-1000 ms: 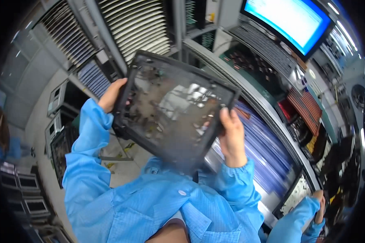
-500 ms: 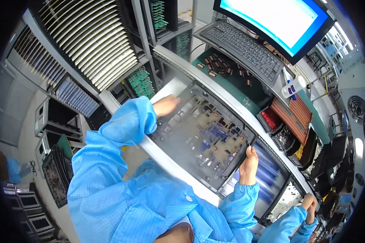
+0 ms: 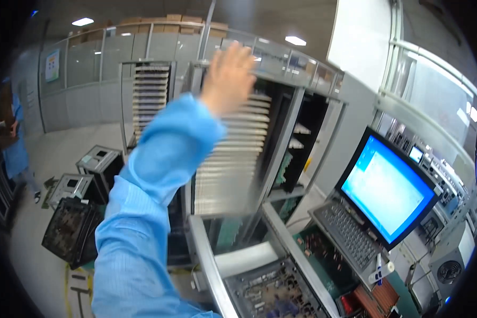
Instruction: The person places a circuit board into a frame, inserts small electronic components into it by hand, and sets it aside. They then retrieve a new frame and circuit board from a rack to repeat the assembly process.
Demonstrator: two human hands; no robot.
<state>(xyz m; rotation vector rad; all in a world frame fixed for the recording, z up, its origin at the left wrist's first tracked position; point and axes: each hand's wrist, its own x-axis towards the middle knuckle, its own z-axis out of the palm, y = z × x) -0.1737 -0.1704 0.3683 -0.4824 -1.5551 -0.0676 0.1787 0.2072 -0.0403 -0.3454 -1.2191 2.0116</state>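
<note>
My left hand [image 3: 229, 78] is raised in front of a tall rack [image 3: 283, 140], near its upper edge. The fingers look stretched out and slightly blurred, and I see nothing held in them. My blue sleeve [image 3: 164, 148] covers that arm and blocks part of the rack. Pale flat boards or trays [image 3: 233, 159] are stacked in the rack's slots. Low in the picture, a dark frame fixture [image 3: 238, 289] holding a circuit board full of components [image 3: 281, 297] lies between the bench rails. My right hand is out of the picture.
A second slotted rack [image 3: 151, 100] stands farther left. Dark framed units [image 3: 71, 230] are on the floor at left, and a person in blue [image 3: 16, 138] stands beyond. To the right are a monitor [image 3: 389, 188], a keyboard [image 3: 350, 233] and a metal rail [image 3: 302, 259].
My view has swung up and left toward the racks. My left hand has left the fixture and risen to the rack. My right hand, formerly at the fixture's edge, has gone out of view.
</note>
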